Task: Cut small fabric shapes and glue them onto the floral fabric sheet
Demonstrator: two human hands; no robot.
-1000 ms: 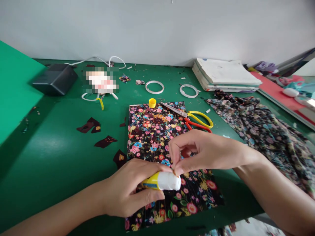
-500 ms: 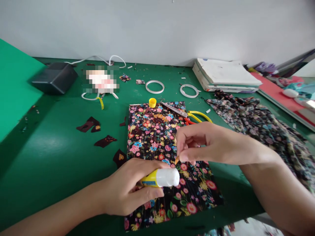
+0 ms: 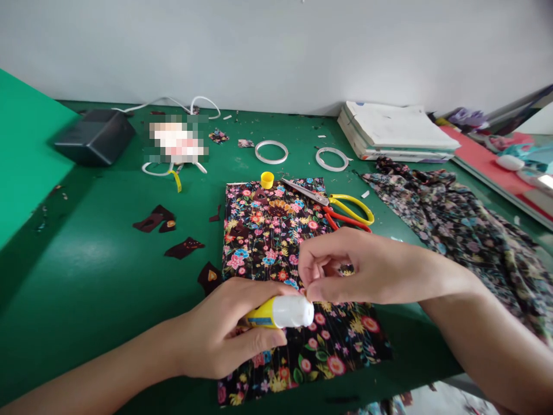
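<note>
My left hand [image 3: 220,331] is wrapped round a glue stick [image 3: 294,312], a yellow tube with a white end that points right. My right hand [image 3: 349,268] pinches a small orange scrap at that white end; the fingertips hide most of it. Beneath both hands lies a flat panel of black floral fabric [image 3: 270,258]. A small yellow cap [image 3: 267,180] stands near its far edge. Scissors [image 3: 317,197] with one yellow and one red handle lie apart across its far right corner, just beyond my right hand.
Dark brown fabric scraps [image 3: 185,248] lie left of the panel. Two white rings [image 3: 271,152] sit behind it. Crumpled floral cloth [image 3: 458,219] spreads at right, before stacked books [image 3: 393,129]. A black box [image 3: 95,138] stands at the back left of the green table.
My right hand has moved left and slightly down, bringing the orange scrap to the glue stick's white end. More of the scissors' handles shows. My left hand has hardly moved.
</note>
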